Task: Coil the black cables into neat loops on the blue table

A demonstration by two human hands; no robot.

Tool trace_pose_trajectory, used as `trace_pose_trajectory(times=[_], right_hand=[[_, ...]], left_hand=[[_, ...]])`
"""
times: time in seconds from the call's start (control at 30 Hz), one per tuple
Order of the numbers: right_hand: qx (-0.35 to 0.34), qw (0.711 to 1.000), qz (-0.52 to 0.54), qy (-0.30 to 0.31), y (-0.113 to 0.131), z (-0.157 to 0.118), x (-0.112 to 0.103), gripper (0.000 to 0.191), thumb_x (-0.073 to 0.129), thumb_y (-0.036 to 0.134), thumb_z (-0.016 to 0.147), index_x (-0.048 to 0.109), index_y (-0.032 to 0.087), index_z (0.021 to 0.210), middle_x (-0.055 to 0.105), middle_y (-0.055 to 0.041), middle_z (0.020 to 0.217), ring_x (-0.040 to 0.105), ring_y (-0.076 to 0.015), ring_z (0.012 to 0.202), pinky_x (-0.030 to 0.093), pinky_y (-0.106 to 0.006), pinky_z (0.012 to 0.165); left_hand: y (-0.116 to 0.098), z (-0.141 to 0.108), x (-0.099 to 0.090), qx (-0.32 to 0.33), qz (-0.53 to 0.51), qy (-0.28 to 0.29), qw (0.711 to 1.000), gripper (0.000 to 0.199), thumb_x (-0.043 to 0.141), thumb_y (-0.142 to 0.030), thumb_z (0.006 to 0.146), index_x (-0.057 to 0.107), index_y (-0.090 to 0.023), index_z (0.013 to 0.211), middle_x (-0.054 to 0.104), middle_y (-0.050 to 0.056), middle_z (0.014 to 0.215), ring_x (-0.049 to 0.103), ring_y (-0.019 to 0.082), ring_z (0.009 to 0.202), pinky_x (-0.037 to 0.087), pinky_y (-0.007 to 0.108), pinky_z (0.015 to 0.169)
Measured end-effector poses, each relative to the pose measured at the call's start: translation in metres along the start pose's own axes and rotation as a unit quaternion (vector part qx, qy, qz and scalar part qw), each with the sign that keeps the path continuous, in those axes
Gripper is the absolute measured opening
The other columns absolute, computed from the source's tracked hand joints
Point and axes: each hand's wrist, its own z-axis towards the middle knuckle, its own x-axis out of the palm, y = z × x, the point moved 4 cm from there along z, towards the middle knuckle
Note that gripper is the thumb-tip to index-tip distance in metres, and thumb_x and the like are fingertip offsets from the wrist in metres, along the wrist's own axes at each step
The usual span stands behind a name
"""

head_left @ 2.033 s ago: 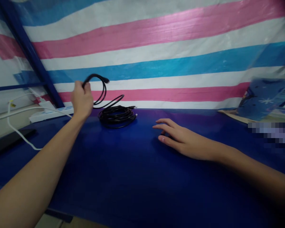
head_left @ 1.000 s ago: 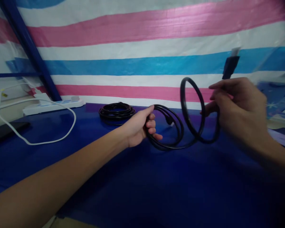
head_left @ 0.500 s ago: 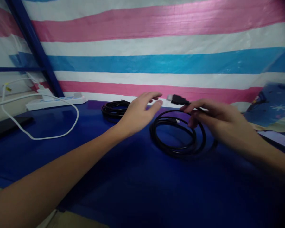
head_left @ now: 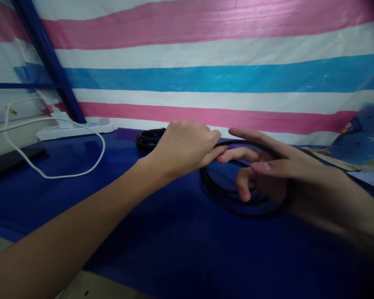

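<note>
A black cable (head_left: 218,190) lies in loose loops on the blue table (head_left: 180,245), right of the middle. My left hand (head_left: 187,145) is closed on part of this cable at the upper left of the loops; its connector is hidden. My right hand (head_left: 264,166) reaches over the right side of the loops with its fingers apart, and a strand of cable passes by its palm and thumb. A second coil of black cable (head_left: 147,140) rests behind my left wrist, partly covered by it.
At the back left lies a white power strip (head_left: 77,129) with a plug and a looping white cord (head_left: 103,151). A flat black object (head_left: 15,162) sits at the left edge. Striped sheeting (head_left: 187,79) hangs behind the table. A blue patterned item (head_left: 358,135) stands at the right.
My left hand has moved right and closed on the cable end that my right hand held. My right hand has let go of that end and spread its fingers over the loops.
</note>
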Motion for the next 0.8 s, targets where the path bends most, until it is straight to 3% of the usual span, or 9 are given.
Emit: trace_pose_trajectory(times=[0.07,0.13,0.2,0.3,0.37,0.5,0.6,0.67,0.8], right_hand=[[-0.008,0.998,0.028,0.052,0.001,-0.003,0.006,0.047,0.063,0.027,0.079,0.052,0.035,0.124,0.069,-0.0012,0.103,0.065,-0.0144,0.057,0.051,-0.03,0.057],[-0.019,0.996,0.022,0.09,-0.001,-0.004,0.008,0.048,0.062,0.028,0.082,0.05,0.035,0.127,0.071,-0.0001,0.093,0.066,-0.0138,0.06,0.053,-0.029,0.061],[-0.029,0.994,-0.026,0.1,-0.006,-0.002,0.006,0.051,0.064,0.026,0.081,0.048,0.033,0.129,0.07,-0.0003,0.089,0.066,-0.0131,0.066,0.053,-0.027,0.065],[-0.068,0.985,-0.151,0.052,-0.015,0.004,-0.005,0.055,0.069,0.026,0.078,0.046,0.03,0.128,0.065,-0.0033,0.103,0.066,-0.0134,0.075,0.054,-0.026,0.067],[-0.123,0.954,-0.271,0.026,-0.018,0.007,-0.01,0.058,0.07,0.027,0.076,0.046,0.029,0.129,0.06,-0.006,0.114,0.065,-0.0171,0.088,0.054,-0.03,0.074],[-0.26,0.848,-0.461,-0.004,-0.018,0.007,-0.008,0.051,0.068,0.03,0.079,0.051,0.025,0.126,0.049,-0.009,0.132,0.048,-0.0258,0.123,0.042,-0.041,0.101],[-0.3,0.828,-0.473,-0.036,-0.015,0.005,-0.006,0.031,0.064,0.035,0.082,0.059,0.024,0.111,0.051,-0.008,0.127,0.05,-0.0241,0.12,0.042,-0.039,0.1],[-0.285,0.852,-0.437,-0.046,-0.012,0.005,-0.007,0.027,0.063,0.037,0.084,0.061,0.024,0.107,0.057,-0.0063,0.119,0.055,-0.0223,0.112,0.044,-0.036,0.096],[-0.193,0.935,-0.285,-0.082,-0.008,0.008,-0.017,0.029,0.054,0.046,0.088,0.061,0.021,0.101,0.065,-0.0057,0.103,0.06,-0.0212,0.101,0.047,-0.035,0.09]], left_hand=[[0.01,0.0,0.002,-0.083,-0.065,0.003,0.994,0.037,0.048,-0.041,0.088,0.062,-0.016,0.065,0.061,0.005,0.058,0.055,0.016,0.058,0.032,0.028,0.056],[0.021,-0.002,0.006,-0.178,-0.168,0.005,0.97,0.028,0.052,-0.037,0.085,0.059,-0.016,0.067,0.06,0.003,0.056,0.053,0.013,0.052,0.034,0.027,0.053],[0.028,-0.005,0.015,-0.263,-0.293,0.024,0.919,0.017,0.057,-0.034,0.08,0.057,-0.018,0.085,0.061,0.001,0.055,0.053,0.013,0.047,0.035,0.025,0.049],[0.022,-0.009,0.029,-0.318,-0.472,0.093,0.817,0.033,0.059,-0.029,0.077,0.046,-0.02,0.105,0.057,-0.003,0.049,0.052,0.014,0.041,0.036,0.022,0.041],[0.011,-0.01,0.037,-0.327,-0.557,0.138,0.751,0.027,0.055,-0.025,0.078,0.045,-0.019,0.103,0.056,-0.002,0.046,0.05,0.013,0.038,0.036,0.02,0.037],[-0.01,-0.013,0.045,-0.352,-0.653,0.182,0.645,0.007,0.051,-0.023,0.084,0.048,-0.018,0.088,0.057,0.0,0.047,0.048,0.01,0.036,0.037,0.017,0.035],[-0.02,-0.015,0.051,-0.353,-0.711,0.229,0.563,0.014,0.048,-0.024,0.088,0.048,-0.016,0.077,0.054,-0.001,0.047,0.048,0.008,0.036,0.039,0.017,0.036],[-0.022,-0.017,0.053,-0.338,-0.722,0.254,0.547,0.02,0.048,-0.03,0.089,0.051,-0.015,0.076,0.054,-0.001,0.048,0.048,0.007,0.036,0.04,0.017,0.036],[-0.017,-0.019,0.057,-0.326,-0.675,0.247,0.614,0.03,0.049,-0.045,0.087,0.057,-0.017,0.094,0.062,0.003,0.061,0.055,0.011,0.046,0.045,0.02,0.042]])
